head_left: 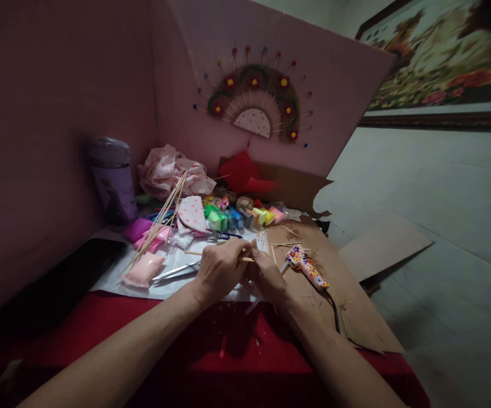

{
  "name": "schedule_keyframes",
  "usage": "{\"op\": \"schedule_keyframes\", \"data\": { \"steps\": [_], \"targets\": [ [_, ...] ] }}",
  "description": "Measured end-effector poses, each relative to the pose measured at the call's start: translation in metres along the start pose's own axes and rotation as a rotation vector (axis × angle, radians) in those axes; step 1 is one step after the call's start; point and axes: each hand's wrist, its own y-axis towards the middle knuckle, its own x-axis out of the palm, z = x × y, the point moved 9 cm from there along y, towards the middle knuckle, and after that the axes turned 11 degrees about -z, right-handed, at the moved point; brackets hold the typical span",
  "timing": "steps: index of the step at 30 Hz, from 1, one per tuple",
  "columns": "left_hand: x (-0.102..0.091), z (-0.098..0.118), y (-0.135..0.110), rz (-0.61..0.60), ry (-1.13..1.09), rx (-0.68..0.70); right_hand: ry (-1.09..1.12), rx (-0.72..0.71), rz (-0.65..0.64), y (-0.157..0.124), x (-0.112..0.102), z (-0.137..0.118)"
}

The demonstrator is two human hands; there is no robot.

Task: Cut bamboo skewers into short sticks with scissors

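My left hand (222, 265) is closed around a thin wooden skewer (192, 253), whose one end sticks out to the left above the scissors. The skewer's other end reaches my right hand (269, 276), which is closed with its fingers pressed together there. Both hands meet over the front of a white sheet (164, 293), and their fingertips partly hide each other. Under my left wrist lie metal scissors (176, 273), blades pointing left. To the right of my right hand rests a flower-patterned glue gun (307, 266) on brown cardboard (347, 300).
Clay packets (215, 217), a pink packet (144, 270), long skewers (160, 212) and spotted cloth (173, 170) crowd the back and left. A purple tumbler (113, 181) and dark phone (96, 255) stand left. A pink board (177, 85) bears a pinned flowered arch (266, 72).
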Motion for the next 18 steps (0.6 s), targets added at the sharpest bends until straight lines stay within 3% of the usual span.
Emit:
{"op": "schedule_keyframes", "data": {
  "steps": [11,15,18],
  "targets": [
    [0.005,-0.010,0.001,-0.056,-0.092,-0.064,0.015,0.063,-0.056,-0.002,0.004,0.007],
    [0.001,-0.004,0.002,-0.022,-0.018,-0.011,0.036,0.069,-0.059,0.000,0.006,0.008],
    [0.000,0.008,0.001,-0.017,0.008,0.084,0.061,0.049,0.013,0.001,0.001,0.005]
  ]
}}
